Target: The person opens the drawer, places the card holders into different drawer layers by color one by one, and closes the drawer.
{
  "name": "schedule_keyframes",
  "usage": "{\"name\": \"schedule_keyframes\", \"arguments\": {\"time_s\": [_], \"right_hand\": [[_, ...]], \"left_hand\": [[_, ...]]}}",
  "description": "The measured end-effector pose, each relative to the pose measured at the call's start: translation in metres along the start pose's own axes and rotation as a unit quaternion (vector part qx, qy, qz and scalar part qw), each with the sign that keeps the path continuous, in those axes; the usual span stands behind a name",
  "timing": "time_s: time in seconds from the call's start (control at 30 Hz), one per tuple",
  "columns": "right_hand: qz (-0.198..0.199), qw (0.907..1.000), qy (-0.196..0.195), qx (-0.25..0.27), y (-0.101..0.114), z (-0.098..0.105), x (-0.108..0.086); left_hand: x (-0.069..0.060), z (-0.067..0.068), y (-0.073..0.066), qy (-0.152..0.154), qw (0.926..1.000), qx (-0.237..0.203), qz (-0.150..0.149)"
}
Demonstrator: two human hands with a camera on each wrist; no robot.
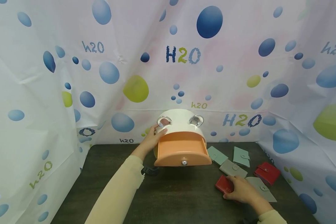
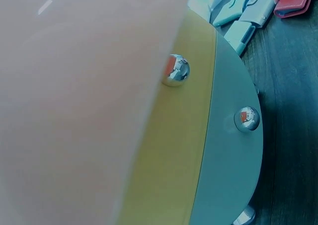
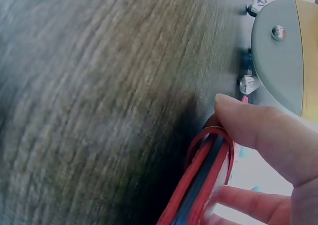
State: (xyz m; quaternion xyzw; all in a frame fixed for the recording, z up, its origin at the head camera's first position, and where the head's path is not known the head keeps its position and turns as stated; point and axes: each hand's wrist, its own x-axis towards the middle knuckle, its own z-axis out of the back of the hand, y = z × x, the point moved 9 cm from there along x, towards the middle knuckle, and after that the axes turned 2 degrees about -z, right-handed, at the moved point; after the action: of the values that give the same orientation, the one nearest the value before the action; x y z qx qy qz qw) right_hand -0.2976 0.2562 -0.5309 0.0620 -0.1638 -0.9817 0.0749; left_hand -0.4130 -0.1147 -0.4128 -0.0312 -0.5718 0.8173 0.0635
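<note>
A rounded white drawer box [image 1: 180, 119] with two shiny ear-shaped parts stands at the table's back. Its orange top drawer [image 1: 183, 158] is pulled out, and its inside looks bare. Below, the left wrist view shows a yellow drawer front [image 2: 174, 135] and a blue-green one [image 2: 226, 130], both with round metal knobs. My left hand [image 1: 151, 141] rests against the box's left side, thumb on the front edge. To the right, my right hand [image 1: 242, 189] pinches a small red wallet [image 1: 224, 184] between thumb and fingers; the right wrist view shows its edge and strap [image 3: 211, 130].
Around the right hand lie two green wallets [image 1: 217, 155] [image 1: 241, 156], two grey-beige wallets [image 1: 233, 168] [image 1: 261, 189] and another red wallet [image 1: 267, 172]. Behind the dark wooden table [image 1: 179, 199] hangs a white curtain [image 1: 156, 37] with bubble prints.
</note>
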Motion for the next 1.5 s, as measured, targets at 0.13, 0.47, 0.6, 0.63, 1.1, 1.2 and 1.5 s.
{"name": "schedule_keyframes", "arguments": {"time_s": [0.13,0.47,0.6,0.63,1.1,1.2,1.5], "right_hand": [[-0.004,1.0000,0.003,-0.002,0.000,-0.001,0.001],[-0.012,0.9999,0.005,0.004,-0.002,-0.005,0.004],[-0.014,0.9999,0.007,0.001,-0.002,-0.007,0.005],[-0.015,0.9999,0.007,0.001,-0.001,-0.006,0.005],[0.001,1.0000,0.007,-0.001,0.002,-0.004,0.003],[0.005,0.9999,0.008,-0.004,0.002,-0.002,0.001],[-0.002,0.9996,0.028,-0.005,0.006,0.007,0.000]], "left_hand": [[0.000,0.000,-0.001,-0.001,1.0000,0.000,-0.001],[0.000,0.000,0.000,0.000,1.0000,-0.006,0.003],[0.001,-0.001,0.000,0.001,1.0000,-0.008,0.004],[0.001,-0.001,-0.001,0.001,1.0000,-0.007,0.004],[0.001,0.000,0.000,-0.002,1.0000,-0.005,0.002],[0.001,0.000,0.001,-0.003,1.0000,0.000,0.000],[-0.001,0.000,-0.001,-0.002,1.0000,-0.002,-0.001]]}}
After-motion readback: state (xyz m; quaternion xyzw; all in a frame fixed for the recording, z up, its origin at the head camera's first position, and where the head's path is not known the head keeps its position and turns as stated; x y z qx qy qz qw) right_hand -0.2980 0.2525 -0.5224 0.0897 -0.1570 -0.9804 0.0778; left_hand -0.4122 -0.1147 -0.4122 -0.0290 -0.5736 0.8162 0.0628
